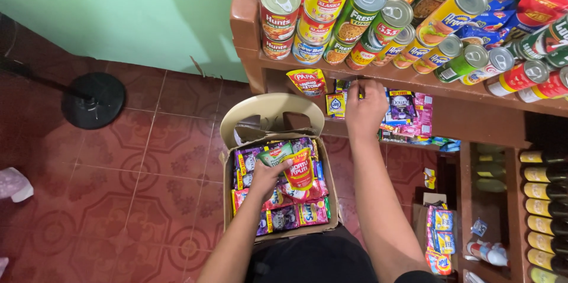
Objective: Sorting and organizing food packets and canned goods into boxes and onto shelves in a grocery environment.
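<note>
Left hand (269,176) pinches soft, light sauce pouches (293,164) over the cardboard box (228,200), 6 o'clock of the shelf (473,105); best gripped by top edges. Right hand (365,108) closes on hanging sachets (408,108).

Two bare forearms reach forward. The left hand (267,174) is low, its fingers curled in a grip. The right hand (365,107) stretches higher, palm down, fingers bent.

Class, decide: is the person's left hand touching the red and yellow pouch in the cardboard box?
Touching. The head view shows the left hand gripping the red and yellow pouch over the cardboard box.
</note>
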